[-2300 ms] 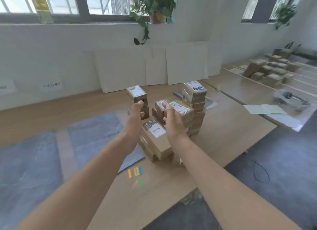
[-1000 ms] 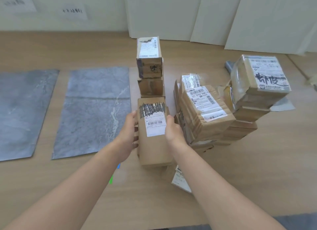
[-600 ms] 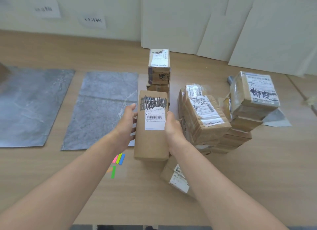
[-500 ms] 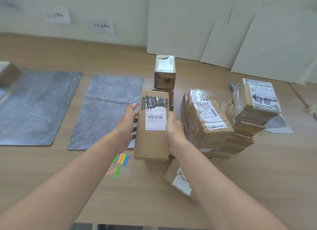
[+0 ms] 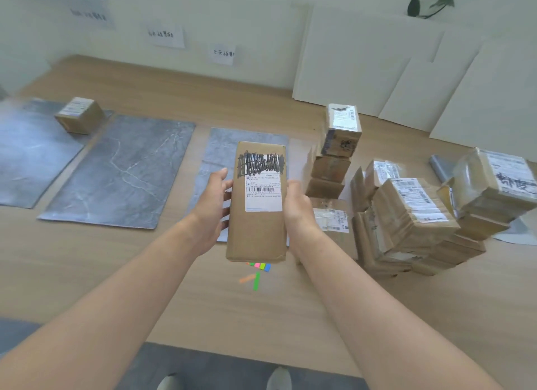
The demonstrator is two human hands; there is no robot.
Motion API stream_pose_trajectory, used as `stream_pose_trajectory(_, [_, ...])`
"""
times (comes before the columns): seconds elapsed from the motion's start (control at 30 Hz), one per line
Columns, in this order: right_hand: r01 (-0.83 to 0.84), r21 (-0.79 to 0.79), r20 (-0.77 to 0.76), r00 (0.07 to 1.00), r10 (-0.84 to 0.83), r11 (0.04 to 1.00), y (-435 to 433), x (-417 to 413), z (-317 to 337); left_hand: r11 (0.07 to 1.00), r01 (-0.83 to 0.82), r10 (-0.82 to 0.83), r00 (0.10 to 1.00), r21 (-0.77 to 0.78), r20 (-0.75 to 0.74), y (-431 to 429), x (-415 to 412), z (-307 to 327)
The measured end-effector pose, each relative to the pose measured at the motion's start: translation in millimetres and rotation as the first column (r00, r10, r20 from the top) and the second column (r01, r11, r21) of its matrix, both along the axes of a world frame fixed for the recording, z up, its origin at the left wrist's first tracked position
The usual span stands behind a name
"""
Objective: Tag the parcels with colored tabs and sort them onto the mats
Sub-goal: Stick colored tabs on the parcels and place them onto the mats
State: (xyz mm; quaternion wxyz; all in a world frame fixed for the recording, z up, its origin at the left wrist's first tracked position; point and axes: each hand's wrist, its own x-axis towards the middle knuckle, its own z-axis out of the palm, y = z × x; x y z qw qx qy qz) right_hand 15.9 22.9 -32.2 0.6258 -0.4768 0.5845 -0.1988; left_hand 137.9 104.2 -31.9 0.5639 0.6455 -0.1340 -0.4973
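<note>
I hold a long brown parcel (image 5: 257, 232) with a scribbled-over white label above the table. My left hand (image 5: 213, 200) presses its left side and my right hand (image 5: 299, 206) grips its right side. Under its near end lies a strip of colored tabs (image 5: 260, 266), with a loose green tab (image 5: 256, 281) and an orange tab (image 5: 247, 278) just in front. Three grey mats lie side by side: left mat (image 5: 32, 151), middle mat (image 5: 122, 171), right mat (image 5: 218, 154), partly behind the parcel. A small parcel (image 5: 79, 115) sits on the left mat.
Right of my hands stand stacks of brown parcels: a narrow tower (image 5: 338, 145), a middle pile (image 5: 406, 224), a right pile (image 5: 494, 186). A flat labelled parcel (image 5: 331, 218) lies by my right wrist. White boards (image 5: 363, 64) lean on the wall. Paper signs (image 5: 222, 54) hang above the mats.
I lifted the long parcel off the pile and carried it left, over the right mat's near end. My view swung left, bringing the left mat and its small parcel into sight.
</note>
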Motion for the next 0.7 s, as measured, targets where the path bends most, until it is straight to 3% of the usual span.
stream_pose_trajectory(0.4, [0.065,0.003,-0.02,0.998,-0.065,0.998,111,124,-38,0.994,0.085,-0.084,0.996,0.075,-0.011,110,144,-27])
stream_pose_trajectory(0.7, [0.024,0.037,0.001,1.0,-0.024,0.999,155,174,-78,0.99,0.037,-0.03,0.998,0.134,-0.048,154,194,-66])
